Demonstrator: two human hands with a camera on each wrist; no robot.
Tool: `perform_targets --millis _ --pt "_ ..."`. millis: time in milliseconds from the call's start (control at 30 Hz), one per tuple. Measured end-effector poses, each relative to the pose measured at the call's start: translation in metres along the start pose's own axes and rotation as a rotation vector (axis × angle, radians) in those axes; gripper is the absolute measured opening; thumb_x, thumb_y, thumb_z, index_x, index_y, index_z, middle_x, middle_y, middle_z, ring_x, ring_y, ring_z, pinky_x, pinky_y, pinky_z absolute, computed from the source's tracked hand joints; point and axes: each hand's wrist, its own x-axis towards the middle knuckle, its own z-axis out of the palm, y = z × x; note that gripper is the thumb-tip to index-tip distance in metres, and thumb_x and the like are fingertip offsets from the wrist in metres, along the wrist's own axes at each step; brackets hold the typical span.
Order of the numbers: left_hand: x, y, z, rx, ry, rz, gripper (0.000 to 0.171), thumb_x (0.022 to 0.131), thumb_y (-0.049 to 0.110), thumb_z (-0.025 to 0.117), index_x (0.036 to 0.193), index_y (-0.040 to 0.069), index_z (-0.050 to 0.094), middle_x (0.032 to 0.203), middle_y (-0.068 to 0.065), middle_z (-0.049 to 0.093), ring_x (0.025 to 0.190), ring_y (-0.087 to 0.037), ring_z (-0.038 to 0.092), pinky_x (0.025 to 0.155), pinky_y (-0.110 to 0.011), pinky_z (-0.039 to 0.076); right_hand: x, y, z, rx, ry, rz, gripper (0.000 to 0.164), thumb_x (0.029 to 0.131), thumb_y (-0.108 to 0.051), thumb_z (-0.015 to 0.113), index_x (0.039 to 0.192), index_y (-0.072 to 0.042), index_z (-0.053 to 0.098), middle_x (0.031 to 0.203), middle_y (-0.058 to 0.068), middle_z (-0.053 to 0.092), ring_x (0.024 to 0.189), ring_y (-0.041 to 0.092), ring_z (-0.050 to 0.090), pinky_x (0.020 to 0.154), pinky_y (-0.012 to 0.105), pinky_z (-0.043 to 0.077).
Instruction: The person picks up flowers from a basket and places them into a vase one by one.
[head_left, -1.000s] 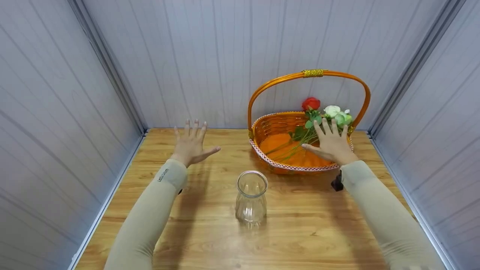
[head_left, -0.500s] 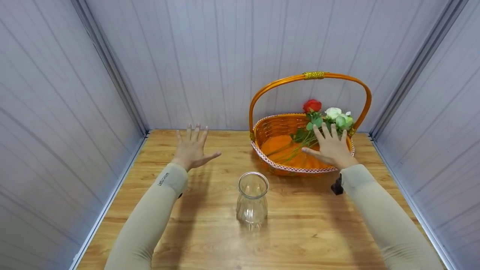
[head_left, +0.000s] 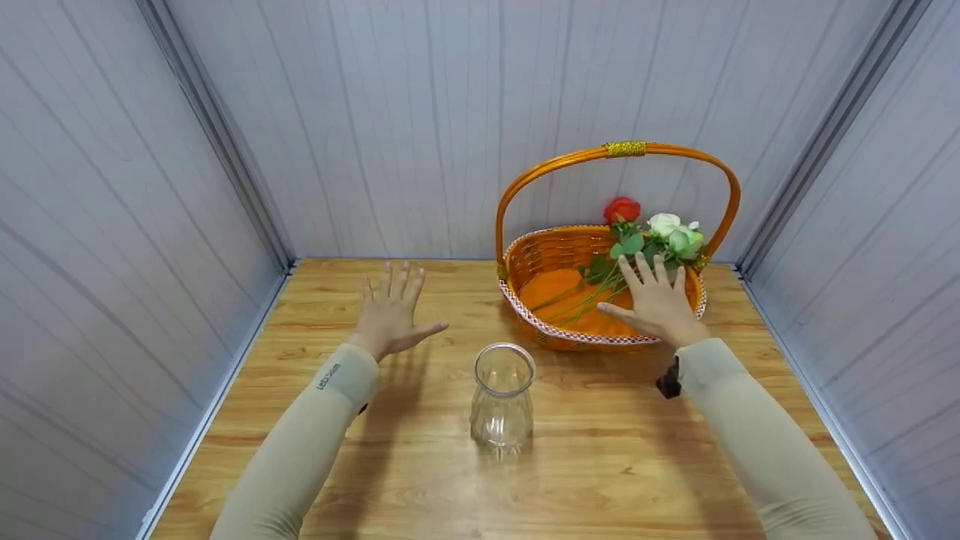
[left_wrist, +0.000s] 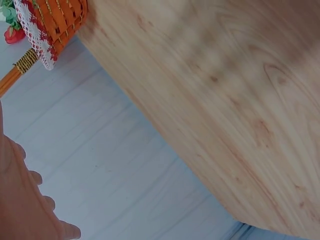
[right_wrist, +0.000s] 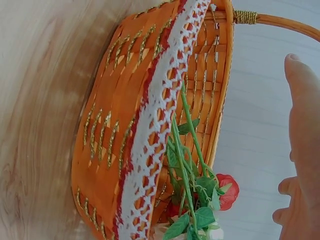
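walls (head_left: 420,112): pale, dark-streaked | corner strips (head_left: 219,131): grey | tabletop (head_left: 592,487): wood-grained

Has both arms (head_left: 300,454) stretched forward, with left grip (head_left: 388,319) and right grip (head_left: 660,306) splayed wide, thumbs (head_left: 422,332) pointing inward

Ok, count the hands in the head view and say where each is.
2: the left hand, left of the glass vase, and the right hand, overlapping the orange basket in view. Neither is hidden.

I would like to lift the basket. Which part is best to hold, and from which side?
Probably the gold-wrapped top of the handle, from above: the basket stands upright, and this arch rises over its opening, higher than the flowers.
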Motion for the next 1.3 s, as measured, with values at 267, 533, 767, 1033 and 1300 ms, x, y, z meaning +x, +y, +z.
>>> perform_targets --millis 267,533,767,1033,1300 --pt "-0.006 0.004 0.009 -0.065 0.023 0.023 0.112 0.099 0.081 0.051 0.175 0.011 0.01 0.182 -0.021 0.005 0.168 -0.051 -0.002 0.131 -0.08 0.003 -0.006 -0.001 0.006 -0.009 0.033 -0.009 0.108 0.1 -0.085 0.041 0.176 -0.017 0.003 0.181 0.026 0.002 0.164 0.059 0.0 0.126 0.086 -0.004" --pt "-0.008 0.01 0.014 -0.172 0.03 0.054 0.111 0.099 0.078 0.053 0.175 0.012 0.007 0.183 -0.019 0.0 0.168 -0.047 -0.006 0.132 -0.078 -0.003 -0.012 -0.005 0.007 0.037 0.053 -0.023 0.108 0.101 -0.082 0.046 0.176 -0.016 0.005 0.181 0.027 0.003 0.165 0.058 0.001 0.127 0.084 -0.006" --pt "-0.011 0.016 0.019 -0.268 0.031 0.098 0.11 0.101 0.072 0.059 0.175 0.01 0.006 0.183 -0.017 -0.001 0.169 -0.044 -0.005 0.133 -0.076 0.002 -0.016 -0.005 0.011 0.09 0.11 -0.057 0.106 0.101 -0.074 0.057 0.176 -0.013 0.013 0.181 0.026 0.011 0.166 0.054 0.008 0.131 0.08 0.001" --pt "-0.015 0.018 0.021 -0.497 0.026 0.146 0.117 0.094 0.064 0.076 0.176 0.014 0.009 0.183 -0.021 0.008 0.169 -0.044 0.008 0.133 -0.069 0.025 -0.021 -0.007 0.015 0.265 0.228 -0.116 0.109 0.09 -0.055 0.085 0.172 -0.011 0.028 0.176 0.026 0.029 0.155 0.054 0.038 0.126 0.075 0.033" --pt "-0.022 0.021 0.021 -0.722 0.042 0.127 0.113 0.087 0.057 0.088 0.173 0.016 0.027 0.179 -0.017 0.025 0.165 -0.045 0.025 0.131 -0.069 0.03 -0.021 -0.012 0.023 0.413 0.284 -0.136 0.097 0.088 -0.037 0.092 0.166 -0.008 0.042 0.164 0.025 0.05 0.146 0.049 0.052 0.118 0.069 0.048"
